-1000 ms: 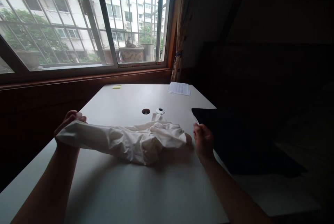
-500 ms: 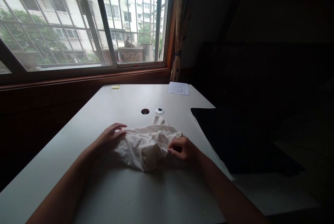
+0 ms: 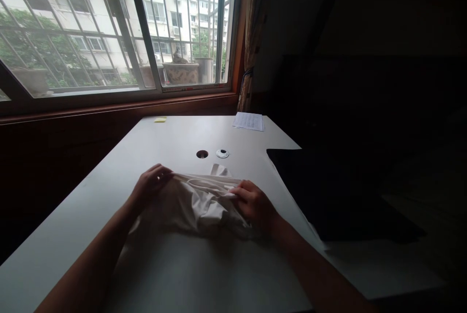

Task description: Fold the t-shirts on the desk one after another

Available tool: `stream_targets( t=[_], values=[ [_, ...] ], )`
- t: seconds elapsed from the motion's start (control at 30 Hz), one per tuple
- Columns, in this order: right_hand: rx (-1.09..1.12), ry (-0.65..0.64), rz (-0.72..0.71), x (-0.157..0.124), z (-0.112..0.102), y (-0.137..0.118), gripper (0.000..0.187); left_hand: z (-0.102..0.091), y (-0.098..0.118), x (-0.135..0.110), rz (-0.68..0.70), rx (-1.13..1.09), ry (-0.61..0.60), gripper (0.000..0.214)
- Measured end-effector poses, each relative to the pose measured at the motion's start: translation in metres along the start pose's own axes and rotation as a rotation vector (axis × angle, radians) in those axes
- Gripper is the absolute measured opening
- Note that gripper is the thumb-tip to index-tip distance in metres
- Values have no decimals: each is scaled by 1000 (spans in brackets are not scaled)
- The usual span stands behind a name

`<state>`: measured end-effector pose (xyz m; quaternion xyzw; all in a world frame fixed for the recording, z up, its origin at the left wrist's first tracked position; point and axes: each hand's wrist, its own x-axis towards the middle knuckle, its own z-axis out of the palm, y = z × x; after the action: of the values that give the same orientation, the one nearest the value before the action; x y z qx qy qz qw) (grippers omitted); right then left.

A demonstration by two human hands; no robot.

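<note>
A crumpled white cloth garment (image 3: 209, 208) lies bunched on the white table (image 3: 175, 274) in front of me. Its exact kind is hidden by the folds. My left hand (image 3: 151, 181) pinches its upper left edge, slightly raised. On the other side my right hand (image 3: 253, 203) is closed on the upper right part, fingers and thumb pressed on the fabric. Between my hands the upper edge is pulled fairly straight, while the lower part hangs in loose folds. A small flap of the cloth points toward the far side.
Beyond the cloth are a round hole (image 3: 202, 154) and a round white grommet (image 3: 222, 154) in the tabletop. Printed sheets (image 3: 248, 121) and a yellow sticky note (image 3: 160, 119) lie near the back edge. Dark cloth (image 3: 328, 196) covers the right side. A barred window (image 3: 182, 30) stands behind.
Both hands have closed on the cloth. Its upper edge has been lifted and drawn taut between them, and the left side now spreads lower and further left.
</note>
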<state>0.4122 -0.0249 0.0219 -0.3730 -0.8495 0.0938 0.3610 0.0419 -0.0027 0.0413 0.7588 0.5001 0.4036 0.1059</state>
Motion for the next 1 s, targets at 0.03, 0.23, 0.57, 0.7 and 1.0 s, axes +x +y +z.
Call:
stream_targets(
  t=[0.03,0.23,0.57,0.7,1.0],
  values=[
    [9,102,-25,-1,-3,-1,18,-4,3,0,-23,2,128,21],
    [87,696,-20,-3,-23,-2,13,-33,13,-3,-386,92,789,25],
    [507,650,312,-5,-35,1,11,-63,-2,-8,-514,-196,578,26],
    [623,305,446,-4,-44,7,18,-73,-1,-9,-633,-446,67,46],
    [1098,-728,552,-4,-54,15,79,-81,-1,-18,-630,-452,-603,55]
  ],
)
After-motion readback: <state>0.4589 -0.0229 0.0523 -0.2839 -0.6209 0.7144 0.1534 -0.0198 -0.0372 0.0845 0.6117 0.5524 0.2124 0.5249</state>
